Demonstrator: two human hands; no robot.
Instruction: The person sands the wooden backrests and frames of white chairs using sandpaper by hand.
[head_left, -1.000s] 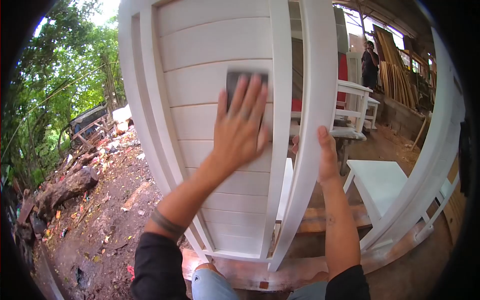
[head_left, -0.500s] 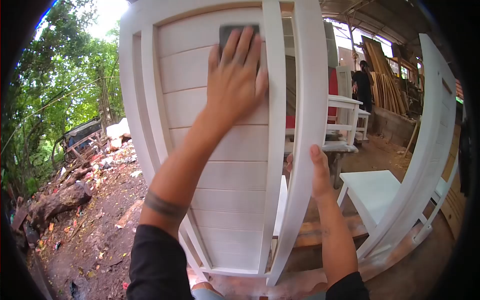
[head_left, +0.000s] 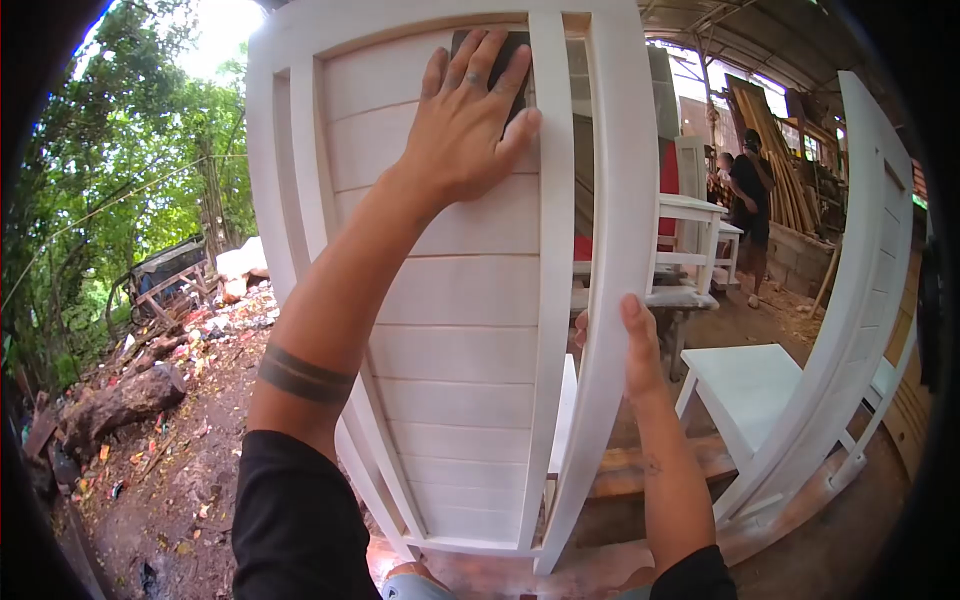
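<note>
Our left hand (head_left: 455, 140) lies open over the dark pad (head_left: 511, 42), fingers spread, pad sandwiched against the slatted panel (head_left: 455, 300). Pad sits near the panel's top, just beside the inner stile (head_left: 552, 200); can't tell if they touch. Its long axis looks roughly lengthwise to the panel, partly hidden by fingers. Left is the near hand; our right hand (head_left: 643, 350) is well below, wrapped around the outer post (head_left: 620, 200), thumb in front, fingertips behind.

Panel runs long, top to bottom, in front of us; grooves cross it. Surface is white, some grooves brownish. Underneath: reddish, white-dusted base (head_left: 490, 562).

Right side: white seat (head_left: 745, 385), second white frame (head_left: 860, 250), stacked boards (head_left: 775, 180), person in dark clothes (head_left: 750, 190) under the roof. Left side: log (head_left: 110, 405) on littered dirt (head_left: 180, 470), trees beyond.
</note>
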